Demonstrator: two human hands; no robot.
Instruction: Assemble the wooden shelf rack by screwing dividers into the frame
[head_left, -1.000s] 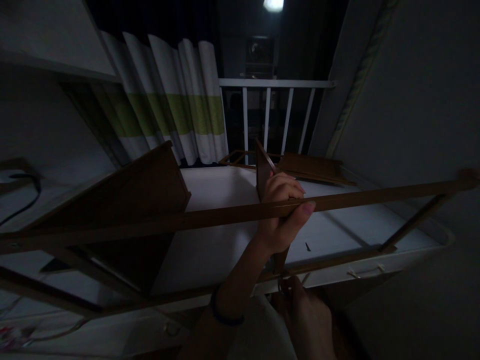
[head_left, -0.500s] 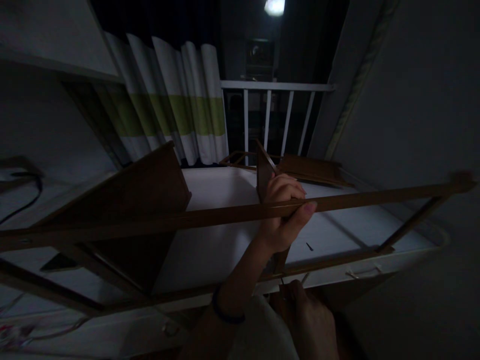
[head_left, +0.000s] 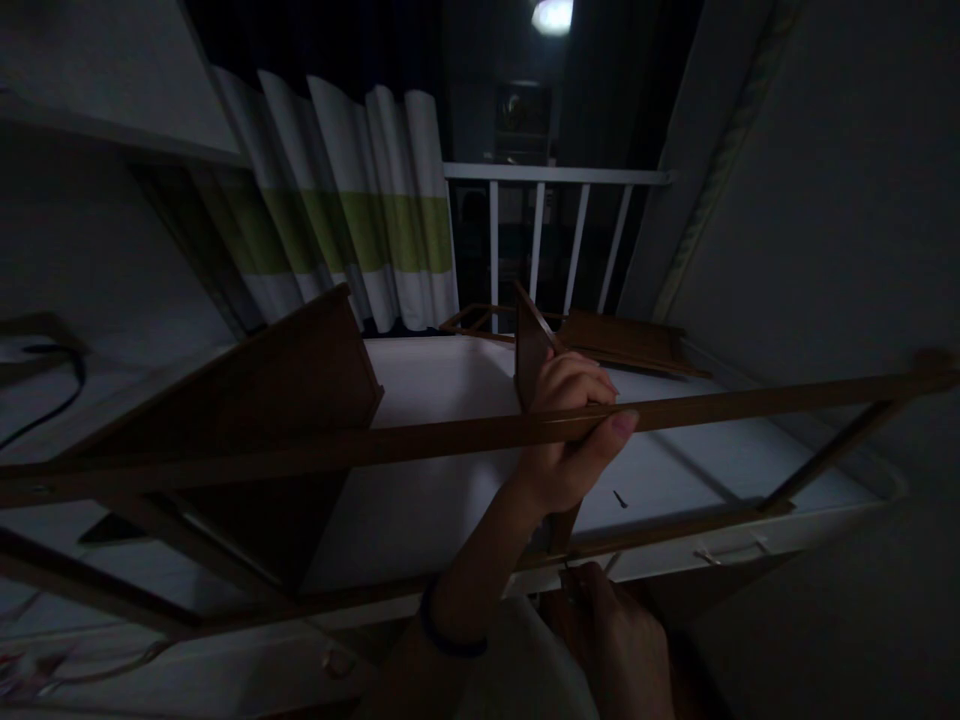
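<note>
My left hand (head_left: 574,430), a dark band on its wrist, is closed around the upper rail of a brown wooden frame (head_left: 450,435). Its fingers curl over the far side and the thumb presses the near side. Low down, my right hand (head_left: 619,630) is closed on a small tool with a thin dark shaft (head_left: 565,566). The shaft's tip meets the frame's lower rail below an upright; poor light hides the tool's kind. On the white surface to the right lies a small dark screw-like piece (head_left: 620,498).
A large brown panel (head_left: 300,370) stands tilted at left, and another brown panel (head_left: 630,340) lies at the back right. The white desktop (head_left: 420,375) has a drawer handle (head_left: 731,550) along its front. Behind are a curtain (head_left: 397,220) and white window bars (head_left: 555,175).
Both hands keep their places and their holds. The view has shifted very slightly; the frame and the panels look the same.
</note>
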